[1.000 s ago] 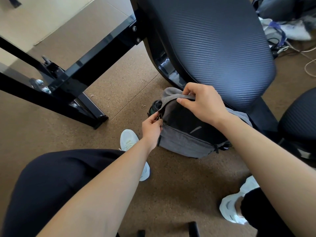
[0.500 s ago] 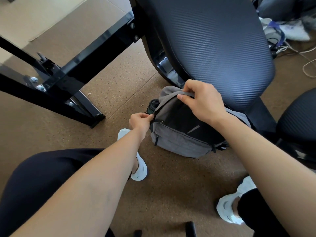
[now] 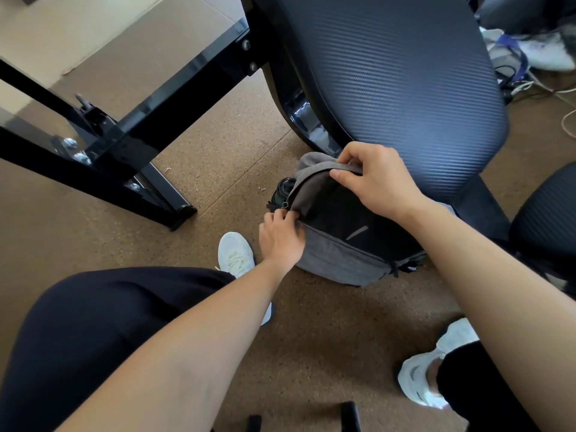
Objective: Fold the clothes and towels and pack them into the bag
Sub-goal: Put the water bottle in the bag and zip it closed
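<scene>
Your left hand (image 3: 282,235) has run the zipper down the grey backpack (image 3: 339,257)'s side; right hand (image 3: 374,179) pinches its top handle. Bag's opening.

Bright, even indoor light, daylight-like, coming from upper right. Glare streaks on the glossy black table frame (image 3: 174,98) and the shiny edge of the chair shell (image 3: 307,120); soft blue sheen across the chair seat (image 3: 405,73). Shadows soft, pooled on the floor (image 3: 327,332) under the arms and beside the grey backpack (image 3: 339,257). Strong wide-angle bowing at the edges; forearms near the lens look oversized. Focus mostly sharp, slight softness in the top-right clutter.
</scene>
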Demonstrator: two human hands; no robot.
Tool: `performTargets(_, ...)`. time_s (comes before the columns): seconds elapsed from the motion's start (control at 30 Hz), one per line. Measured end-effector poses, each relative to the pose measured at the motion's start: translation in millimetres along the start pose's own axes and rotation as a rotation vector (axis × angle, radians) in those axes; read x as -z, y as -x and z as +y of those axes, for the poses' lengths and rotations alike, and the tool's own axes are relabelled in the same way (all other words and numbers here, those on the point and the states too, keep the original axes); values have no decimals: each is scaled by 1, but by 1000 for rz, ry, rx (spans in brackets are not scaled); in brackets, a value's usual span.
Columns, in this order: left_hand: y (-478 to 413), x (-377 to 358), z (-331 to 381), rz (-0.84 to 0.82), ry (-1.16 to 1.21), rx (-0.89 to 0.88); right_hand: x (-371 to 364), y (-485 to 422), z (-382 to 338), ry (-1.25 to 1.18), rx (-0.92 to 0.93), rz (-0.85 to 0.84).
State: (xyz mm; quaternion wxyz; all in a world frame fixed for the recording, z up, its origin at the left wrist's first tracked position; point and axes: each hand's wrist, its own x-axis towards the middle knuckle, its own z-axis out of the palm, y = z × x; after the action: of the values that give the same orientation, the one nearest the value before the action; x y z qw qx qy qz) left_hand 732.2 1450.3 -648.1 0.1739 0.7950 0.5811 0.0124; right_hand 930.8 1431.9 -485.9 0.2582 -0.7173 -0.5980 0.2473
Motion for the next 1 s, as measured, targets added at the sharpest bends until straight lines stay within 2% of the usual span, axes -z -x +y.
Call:
performTargets(0.1,-7,1,-5,-129,-94,80,1,0,2,5,4,-13)
performTargets(0.17,-9,-2,-13,-233,-50,130,1,0,3,1,2,-17)
performTargets(0.27,-7,-2,-23,-376,351,218,3,0,3,-2,3,-26)
performTargets(0.37,-1,11,-22,-430,628,309,5,2,3,4,2,-27)
performTargets(0.5,-4,39,-8,-390,844,409,7,5,3,18,-10,-39)
performTargets(0.73,-10,86,18,-397,884,387,13,14,3,58,-4,-73)
performTargets(0.8,-12,107,34,-346,920,343,13,16,3,70,3,-71)
performTargets(0.93,-13,167,78,-216,1011,107,15,18,4,57,-3,-69)
performTargets(1.0,-10,178,84,-208,999,73,18,19,7,51,-4,-61)
